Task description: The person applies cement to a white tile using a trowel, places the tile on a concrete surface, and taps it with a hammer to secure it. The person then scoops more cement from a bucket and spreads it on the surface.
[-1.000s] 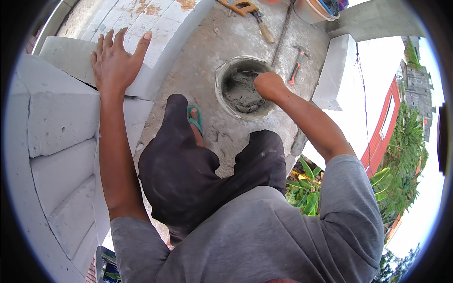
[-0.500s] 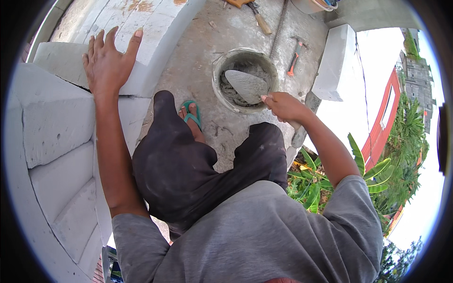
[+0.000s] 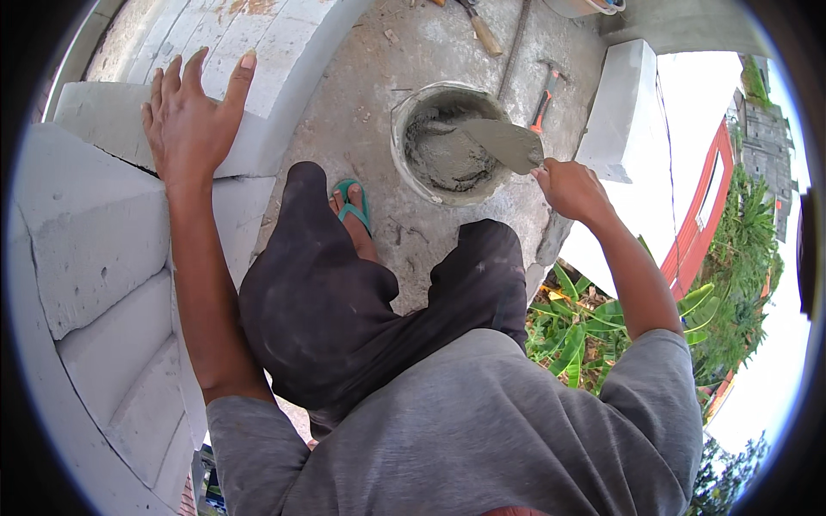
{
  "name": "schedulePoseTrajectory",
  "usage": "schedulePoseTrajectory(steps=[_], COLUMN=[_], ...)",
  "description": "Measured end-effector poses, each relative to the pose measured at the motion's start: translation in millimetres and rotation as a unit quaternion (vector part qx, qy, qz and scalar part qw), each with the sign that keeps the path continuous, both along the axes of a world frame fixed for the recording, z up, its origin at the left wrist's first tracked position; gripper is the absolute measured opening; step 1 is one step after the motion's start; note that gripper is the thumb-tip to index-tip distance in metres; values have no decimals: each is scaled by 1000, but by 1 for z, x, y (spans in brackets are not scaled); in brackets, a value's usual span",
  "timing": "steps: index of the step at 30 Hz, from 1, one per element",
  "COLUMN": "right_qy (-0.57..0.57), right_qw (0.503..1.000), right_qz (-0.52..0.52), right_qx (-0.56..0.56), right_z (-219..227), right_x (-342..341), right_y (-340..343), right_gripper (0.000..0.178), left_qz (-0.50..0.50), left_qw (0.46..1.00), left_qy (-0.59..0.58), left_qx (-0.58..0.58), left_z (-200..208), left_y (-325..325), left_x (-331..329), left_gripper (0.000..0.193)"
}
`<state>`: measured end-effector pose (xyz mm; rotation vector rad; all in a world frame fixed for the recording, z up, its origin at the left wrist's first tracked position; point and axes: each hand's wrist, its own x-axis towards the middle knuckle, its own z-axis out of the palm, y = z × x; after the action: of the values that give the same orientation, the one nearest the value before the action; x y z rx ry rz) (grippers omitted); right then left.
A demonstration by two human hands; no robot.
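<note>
My left hand [image 3: 191,120] lies with spread fingers on a pale grey block [image 3: 103,120] at the top of the block wall. In my right hand [image 3: 575,189] is the handle of a trowel [image 3: 509,144], mostly hidden by the fingers. The trowel's blade is coated in grey and reaches over the right rim of a round bucket [image 3: 399,155]. Wet grey mortar [image 3: 452,155] sits inside the bucket, which stands on the concrete floor ahead of my knees.
Beyond the bucket lie an orange-handled hammer [image 3: 545,99], a long metal bar [image 3: 514,52] and a wooden-handled tool [image 3: 485,36]. A white block [image 3: 618,112] stands at the right edge, with plants [image 3: 572,331] below. The block wall [image 3: 112,275] runs along my left.
My right hand has moved right with the trowel, shifting its blade from over the mortar's middle to the bucket's right rim. The left hand stays on the block.
</note>
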<state>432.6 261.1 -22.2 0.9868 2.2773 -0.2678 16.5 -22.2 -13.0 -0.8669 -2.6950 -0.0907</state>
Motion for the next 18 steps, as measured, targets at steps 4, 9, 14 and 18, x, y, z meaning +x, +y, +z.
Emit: schedulePoseTrajectory(steps=[4, 9, 14, 18], right_qy=[44, 63, 192, 276], right_qw=[996, 943, 841, 834], right_qz=[-9, -180, -360, -357], right_qx=[-77, -272, -354, -318], right_z=[-75, -136, -111, -109], right_x=[-2, -35, -12, 26], right_y=[-18, -42, -65, -70], right_gripper=[51, 54, 46, 49], left_qz=[0, 1, -4, -1], left_qw=[1000, 1000, 1000, 999], left_qy=[-9, -20, -17, -37], left_qx=[-2, -5, -3, -9], left_z=[0, 3, 5, 8], left_y=[6, 8, 1, 4], left_x=[5, 10, 4, 4], left_gripper=[94, 93, 92, 93])
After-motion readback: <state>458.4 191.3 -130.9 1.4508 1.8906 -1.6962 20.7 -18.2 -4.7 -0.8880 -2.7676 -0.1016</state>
